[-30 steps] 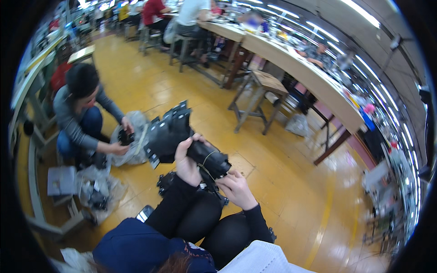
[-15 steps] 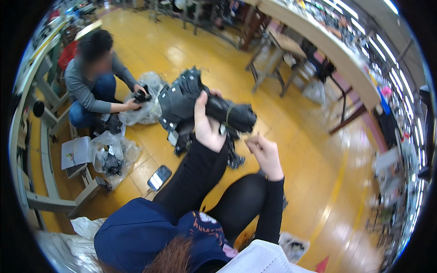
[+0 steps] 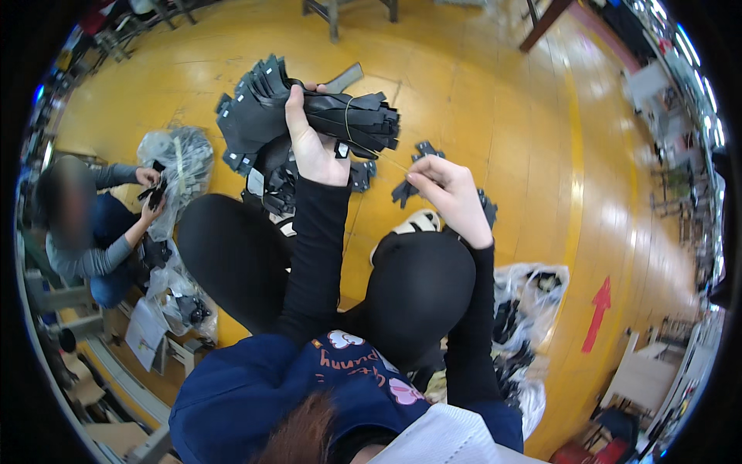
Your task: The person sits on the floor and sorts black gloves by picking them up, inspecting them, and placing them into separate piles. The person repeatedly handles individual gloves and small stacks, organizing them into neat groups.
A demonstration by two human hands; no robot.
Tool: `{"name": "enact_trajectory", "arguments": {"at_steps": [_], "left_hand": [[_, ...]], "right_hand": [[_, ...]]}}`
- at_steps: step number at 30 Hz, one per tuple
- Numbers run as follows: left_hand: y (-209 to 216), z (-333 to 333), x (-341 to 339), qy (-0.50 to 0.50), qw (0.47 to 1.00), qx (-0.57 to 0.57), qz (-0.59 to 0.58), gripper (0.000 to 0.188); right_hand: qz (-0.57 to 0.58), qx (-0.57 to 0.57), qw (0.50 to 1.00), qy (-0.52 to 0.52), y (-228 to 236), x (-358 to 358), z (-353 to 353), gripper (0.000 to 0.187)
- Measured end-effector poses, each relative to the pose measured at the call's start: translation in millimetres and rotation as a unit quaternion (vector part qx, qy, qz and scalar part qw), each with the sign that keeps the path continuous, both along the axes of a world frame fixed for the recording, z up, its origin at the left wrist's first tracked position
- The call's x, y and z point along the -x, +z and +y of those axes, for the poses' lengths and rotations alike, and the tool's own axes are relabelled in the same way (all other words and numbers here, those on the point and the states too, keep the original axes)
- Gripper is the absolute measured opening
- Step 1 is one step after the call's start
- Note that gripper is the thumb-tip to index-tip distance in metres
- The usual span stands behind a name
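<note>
My left hand (image 3: 315, 151) is closed around a thick bundle of black flat cut pieces (image 3: 259, 120), with small white marks along their fanned edges. Around the bundle's narrower right end runs a thin yellowish rubber band (image 3: 347, 116). One stretch of it reaches out taut to my right hand (image 3: 448, 189), whose thumb and fingers pinch it. More black pieces (image 3: 278, 182) lie on the floor below the bundle, partly hidden by my left forearm. Another small black stack (image 3: 417, 174) lies beside my right hand.
At the left a co-worker (image 3: 100, 224) crouches, handling small black pieces beside a clear plastic bag (image 3: 185, 166). Another bag (image 3: 533, 290) with black pieces lies right of my knee. A red arrow (image 3: 597, 313) marks the yellow floor (image 3: 495, 85). A wooden stand (image 3: 334, 19) is at the far edge.
The view has tilted down and turned, so the co-worker appears lower and farther left. The rubber band now shows stretched taut between the bundle and my right hand. My left hand keeps its grip.
</note>
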State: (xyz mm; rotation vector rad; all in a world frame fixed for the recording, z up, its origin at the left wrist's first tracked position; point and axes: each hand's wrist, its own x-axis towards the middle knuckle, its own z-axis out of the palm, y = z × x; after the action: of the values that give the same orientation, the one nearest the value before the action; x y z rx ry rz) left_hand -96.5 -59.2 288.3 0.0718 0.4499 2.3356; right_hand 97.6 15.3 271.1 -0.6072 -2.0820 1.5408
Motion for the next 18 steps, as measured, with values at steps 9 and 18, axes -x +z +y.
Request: {"name": "enact_trajectory", "arguments": {"at_steps": [9,18], "left_hand": [[-110.7,5.0,-46.9,-0.016,0.948,0.278,0.157,0.022],[-137.0,-2.8,-40.8,-0.224,0.878,0.399,0.137,0.016]], "right_hand": [[0.157,-0.042,0.945,-0.283,-102.4,0.0,-21.0,0.017],[0.018,-0.382,0.924,0.001,-138.1,1.1,0.2,0.019]]}}
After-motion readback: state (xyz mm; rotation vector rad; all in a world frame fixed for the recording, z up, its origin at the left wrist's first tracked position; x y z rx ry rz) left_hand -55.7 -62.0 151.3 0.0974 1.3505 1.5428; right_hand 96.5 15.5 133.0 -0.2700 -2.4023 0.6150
